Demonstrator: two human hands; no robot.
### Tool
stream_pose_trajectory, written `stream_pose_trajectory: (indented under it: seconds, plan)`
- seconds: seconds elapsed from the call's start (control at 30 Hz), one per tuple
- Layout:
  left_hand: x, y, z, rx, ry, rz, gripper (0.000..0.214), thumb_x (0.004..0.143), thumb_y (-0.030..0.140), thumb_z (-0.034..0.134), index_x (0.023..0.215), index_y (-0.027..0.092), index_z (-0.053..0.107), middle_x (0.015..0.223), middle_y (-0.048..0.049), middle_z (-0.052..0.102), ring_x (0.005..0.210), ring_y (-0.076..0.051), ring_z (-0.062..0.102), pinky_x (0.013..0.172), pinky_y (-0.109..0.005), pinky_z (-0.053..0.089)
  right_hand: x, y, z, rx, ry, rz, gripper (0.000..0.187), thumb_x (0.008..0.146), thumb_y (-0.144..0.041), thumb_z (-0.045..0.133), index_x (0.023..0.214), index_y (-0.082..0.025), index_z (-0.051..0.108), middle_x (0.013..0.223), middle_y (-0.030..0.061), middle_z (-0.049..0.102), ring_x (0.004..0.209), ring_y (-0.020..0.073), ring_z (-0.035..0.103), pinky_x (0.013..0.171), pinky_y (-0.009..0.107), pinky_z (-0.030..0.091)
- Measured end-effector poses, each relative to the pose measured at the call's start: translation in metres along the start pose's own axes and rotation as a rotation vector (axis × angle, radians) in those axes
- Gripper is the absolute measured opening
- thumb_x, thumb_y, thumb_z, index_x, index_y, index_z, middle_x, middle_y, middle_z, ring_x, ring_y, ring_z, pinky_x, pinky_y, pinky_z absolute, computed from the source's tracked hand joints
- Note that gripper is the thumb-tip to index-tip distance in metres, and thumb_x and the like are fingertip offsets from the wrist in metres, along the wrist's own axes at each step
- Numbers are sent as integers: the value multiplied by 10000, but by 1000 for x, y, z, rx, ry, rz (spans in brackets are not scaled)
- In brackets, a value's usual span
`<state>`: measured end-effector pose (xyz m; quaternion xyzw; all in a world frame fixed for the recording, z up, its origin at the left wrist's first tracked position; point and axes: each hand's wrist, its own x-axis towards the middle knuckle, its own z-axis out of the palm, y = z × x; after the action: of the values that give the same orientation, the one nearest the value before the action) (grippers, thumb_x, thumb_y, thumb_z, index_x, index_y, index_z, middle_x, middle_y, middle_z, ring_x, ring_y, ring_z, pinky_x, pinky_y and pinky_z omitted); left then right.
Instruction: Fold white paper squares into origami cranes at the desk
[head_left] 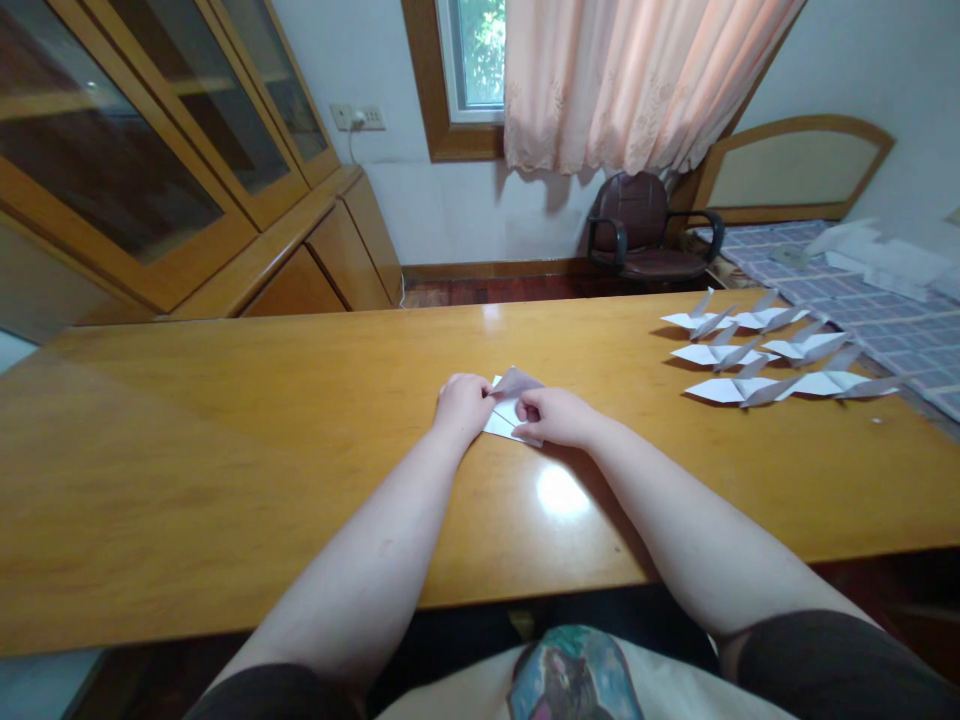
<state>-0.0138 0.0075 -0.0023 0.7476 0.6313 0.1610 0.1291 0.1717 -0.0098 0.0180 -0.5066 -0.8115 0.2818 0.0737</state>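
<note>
The left hand [463, 405] is clamping the folded paper [504, 410], seemingly to steady it, while beside that grip the right hand [556, 415] is curling over it, pinch impossible to tell.

- Seems a room in a home: a bed [877, 310] with a checked cover and wooden headboard [802, 178]
- Patterned pink curtain [622, 80] across a window [481, 50]
- Glass-fronted wooden cabinet [172, 135], its dim interior hard to make out
- Armchair [637, 220] beyond a glossy table [300, 390]
</note>
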Motion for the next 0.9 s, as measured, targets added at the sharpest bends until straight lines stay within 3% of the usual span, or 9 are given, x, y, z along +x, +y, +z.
stream_pose_trajectory:
  seconds: [0.47, 0.6, 0.73, 0.9]
  plan:
    - [-2, 1, -4, 16, -29, 19, 171, 770, 341, 574, 793, 251, 717, 887, -52, 704, 915, -231, 578, 817, -331, 431, 0, 3, 0, 34, -14, 10, 120, 716, -276, 655, 789, -202, 595, 729, -7, 631, 638, 124, 524, 564, 231, 319]
    - [-4, 0, -6, -3, -37, 54, 150, 714, 364, 638, 811, 264, 693, 902, -26, 699, 921, -234, 564, 817, -334, 413, 2, 5, -1, 23, 50, 9, 83, 773, -245, 589, 830, -191, 613, 792, 25, 663, 661, 135, 542, 573, 235, 334]
    - [-3, 2, -4, -16, -46, 3, 80, 730, 300, 616, 754, 257, 680, 801, -6, 698, 824, -205, 568, 754, -309, 402, 4, 4, -1, 0, 120, 68, 157, 839, -268, 527, 842, -177, 654, 856, 63, 686, 709, 158, 565, 597, 247, 348]
    - [-1, 3, 0, 9, -17, -17, 96, 750, 281, 595, 739, 254, 687, 780, -14, 703, 827, -209, 580, 752, -308, 400, 6, 2, 4, 51, 165, 150, 193, 848, -322, 535, 827, -188, 671, 848, 52, 692, 709, 159, 573, 600, 243, 354]
